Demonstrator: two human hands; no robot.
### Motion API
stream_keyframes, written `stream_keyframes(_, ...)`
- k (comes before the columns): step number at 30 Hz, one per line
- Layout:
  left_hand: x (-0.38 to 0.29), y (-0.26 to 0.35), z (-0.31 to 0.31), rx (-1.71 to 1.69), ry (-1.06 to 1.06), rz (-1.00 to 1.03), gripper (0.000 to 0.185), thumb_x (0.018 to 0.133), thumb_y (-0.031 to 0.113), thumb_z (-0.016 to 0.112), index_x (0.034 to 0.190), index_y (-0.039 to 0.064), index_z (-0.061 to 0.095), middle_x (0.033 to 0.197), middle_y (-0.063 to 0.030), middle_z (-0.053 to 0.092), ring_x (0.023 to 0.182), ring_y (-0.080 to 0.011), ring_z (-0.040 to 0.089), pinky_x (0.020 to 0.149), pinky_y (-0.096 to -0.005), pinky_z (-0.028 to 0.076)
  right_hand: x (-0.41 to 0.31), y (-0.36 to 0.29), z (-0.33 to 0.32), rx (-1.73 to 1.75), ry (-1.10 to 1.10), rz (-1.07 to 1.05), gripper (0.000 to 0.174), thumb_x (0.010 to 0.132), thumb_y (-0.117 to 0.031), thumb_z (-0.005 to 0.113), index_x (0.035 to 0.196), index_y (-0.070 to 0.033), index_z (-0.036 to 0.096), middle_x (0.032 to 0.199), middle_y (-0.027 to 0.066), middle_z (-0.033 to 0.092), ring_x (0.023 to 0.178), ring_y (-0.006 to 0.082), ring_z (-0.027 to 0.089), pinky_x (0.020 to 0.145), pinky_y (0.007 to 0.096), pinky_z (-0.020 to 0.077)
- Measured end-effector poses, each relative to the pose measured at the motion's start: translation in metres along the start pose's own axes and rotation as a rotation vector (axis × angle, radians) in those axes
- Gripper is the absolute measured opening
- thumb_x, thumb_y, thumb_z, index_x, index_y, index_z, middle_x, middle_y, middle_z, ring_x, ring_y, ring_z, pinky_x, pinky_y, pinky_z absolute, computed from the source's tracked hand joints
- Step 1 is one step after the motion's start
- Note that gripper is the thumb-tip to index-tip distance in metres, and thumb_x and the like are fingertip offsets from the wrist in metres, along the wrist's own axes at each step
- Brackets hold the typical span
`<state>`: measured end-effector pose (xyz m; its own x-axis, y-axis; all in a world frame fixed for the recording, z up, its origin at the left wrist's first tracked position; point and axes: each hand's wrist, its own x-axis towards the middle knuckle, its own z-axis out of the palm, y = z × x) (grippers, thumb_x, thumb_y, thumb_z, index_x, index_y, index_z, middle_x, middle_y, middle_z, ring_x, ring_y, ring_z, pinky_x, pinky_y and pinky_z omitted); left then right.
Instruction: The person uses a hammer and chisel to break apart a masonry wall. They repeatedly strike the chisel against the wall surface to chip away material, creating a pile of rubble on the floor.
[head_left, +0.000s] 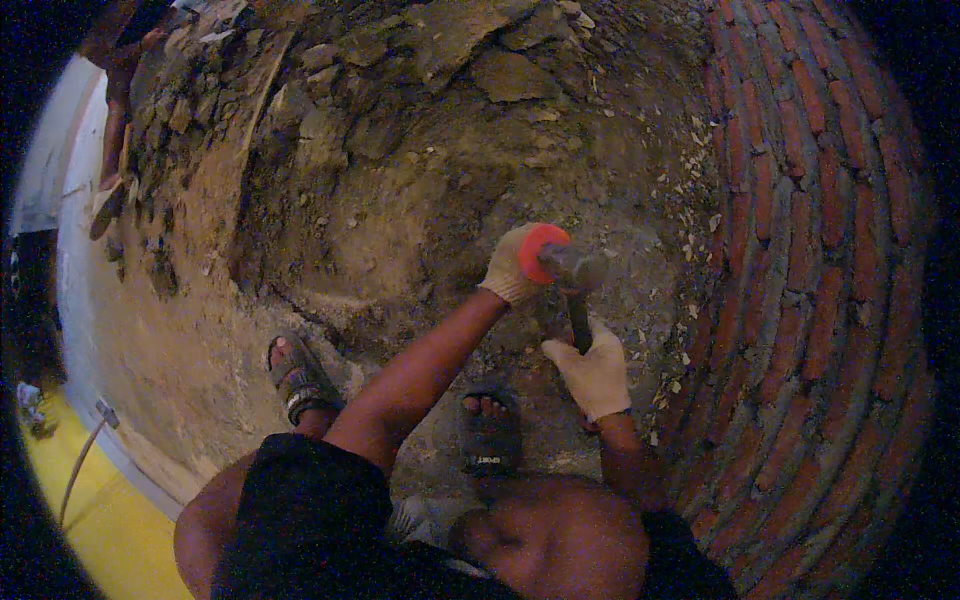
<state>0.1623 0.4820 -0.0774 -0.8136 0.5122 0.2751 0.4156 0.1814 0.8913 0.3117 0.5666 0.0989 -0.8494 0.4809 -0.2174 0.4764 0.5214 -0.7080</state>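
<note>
A pale work glove covers my left hand (511, 264), which is closed behind a round orange hand guard (534, 255), apparently that of a chisel. The chisel's shaft and point are hidden from above. In its own pale glove, my right hand (596, 373) grips the dark handle (578, 322) of a hammer. The blurred grey hammer head (589, 271) is right beside the guard, over the chisel's struck end; whether they touch, I cannot tell. Beneath both hands lies rough, broken ground (420, 225) of soil and mortar.
A brick wall (799, 247) rises along the right, with pale chips (694, 169) at its foot. Broken slabs (517, 75) and rubble lie ahead. Another person's leg (115, 135) stands at upper left. A long-handled tool (106, 414) rests by the yellow floor (112, 517). My sandalled feet (491, 435) are close below.
</note>
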Motion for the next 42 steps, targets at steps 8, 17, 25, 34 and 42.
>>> stream_keyframes(8, -0.006, -0.005, 0.004, -0.207, -0.043, -0.185, 0.030, 0.085, 0.024, 0.078, 0.109, 0.007, 0.072, 0.106, -0.0102, 0.077, 0.099, -0.0293, 0.074, 0.088, -0.0381, 0.058, -0.010, -0.069, -0.072, 0.307, 0.209, 0.159, 0.023, 0.081, -0.012, 0.084, 0.093, -0.006, 0.065, 0.082, 0.0049, 0.069, 0.064, 0.0145, 0.064, 0.060, 0.0348, 0.0542)
stream_keyframes(17, 0.000, 0.001, -0.006, 0.141, -0.027, 0.112, 0.035, 0.081, 0.024, 0.084, 0.108, 0.007, 0.072, 0.107, -0.0121, 0.075, 0.102, -0.0293, 0.073, 0.088, -0.0385, 0.058, 0.000, -0.011, -0.006, -0.230, -0.029, 0.129, 0.028, 0.081, -0.018, 0.082, 0.101, -0.004, 0.068, 0.083, 0.0067, 0.069, 0.075, 0.0201, 0.068, 0.069, 0.0383, 0.0558)
stream_keyframes(25, -0.002, -0.006, -0.001, -0.058, 0.003, -0.094, 0.032, 0.082, 0.022, 0.082, 0.108, 0.007, 0.072, 0.104, -0.0130, 0.076, 0.098, -0.0297, 0.073, 0.086, -0.0376, 0.058, -0.011, -0.056, -0.078, 0.286, 0.199, 0.237, 0.023, 0.082, -0.016, 0.080, 0.099, -0.007, 0.067, 0.083, 0.0054, 0.067, 0.069, 0.0183, 0.063, 0.065, 0.0354, 0.0532)
stream_keyframes(34, -0.008, -0.015, 0.003, -0.152, -0.011, -0.208, 0.039, 0.081, 0.033, 0.090, 0.106, 0.008, 0.074, 0.106, -0.0077, 0.078, 0.105, -0.0239, 0.074, 0.093, -0.0380, 0.058, 0.007, -0.031, -0.032, 0.366, 0.312, 0.113, 0.020, 0.089, -0.013, 0.076, 0.098, -0.007, 0.060, 0.079, 0.0088, 0.066, 0.065, 0.0151, 0.063, 0.055, 0.0333, 0.0528)
stream_keyframes(42, 0.001, -0.031, -0.016, -0.135, 0.049, -0.333, 0.039, 0.080, 0.034, 0.092, 0.104, 0.010, 0.073, 0.105, -0.0048, 0.077, 0.104, -0.0215, 0.072, 0.092, -0.0375, 0.058, -0.005, 0.058, 0.010, 0.090, -0.142, 0.440, 0.023, 0.082, -0.016, 0.084, 0.091, -0.005, 0.066, 0.080, 0.0016, 0.065, 0.058, 0.0124, 0.059, 0.052, 0.0308, 0.0471)
